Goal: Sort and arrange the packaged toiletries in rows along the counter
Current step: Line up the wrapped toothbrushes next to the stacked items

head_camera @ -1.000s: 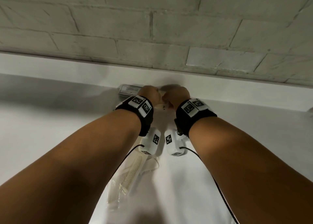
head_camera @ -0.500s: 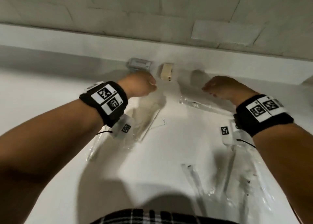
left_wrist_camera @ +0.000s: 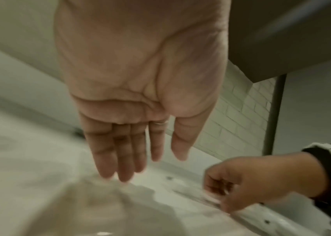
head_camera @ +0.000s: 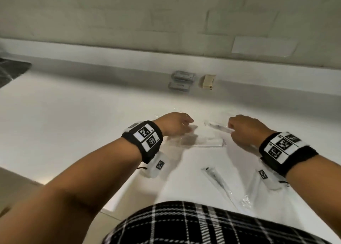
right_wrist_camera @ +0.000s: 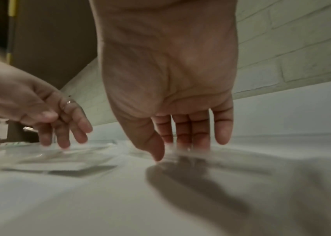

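Two grey boxes [head_camera: 181,81] and a beige box [head_camera: 207,81] stand side by side against the back ledge. In front of them lie a flat clear packet [head_camera: 203,142] and a long clear packet [head_camera: 215,126]. My left hand [head_camera: 184,125] hovers over the flat packet with straight fingers [left_wrist_camera: 120,167] and holds nothing. My right hand [head_camera: 234,131] has its thumb and fingers [right_wrist_camera: 182,140] down on the right end of the long clear packet [right_wrist_camera: 217,154] and pinches it. Both wrist views are blurred.
Two more long clear packets [head_camera: 217,179] [head_camera: 252,188] lie near the front of the white counter [head_camera: 73,123]. A dark patterned thing [head_camera: 11,72] sits at the far left. A brick wall [head_camera: 166,22] rises behind the ledge.
Both hands have drawn back from the boxes at the ledge to the clear packets nearer me. The right hand has come down onto the long packet's end.
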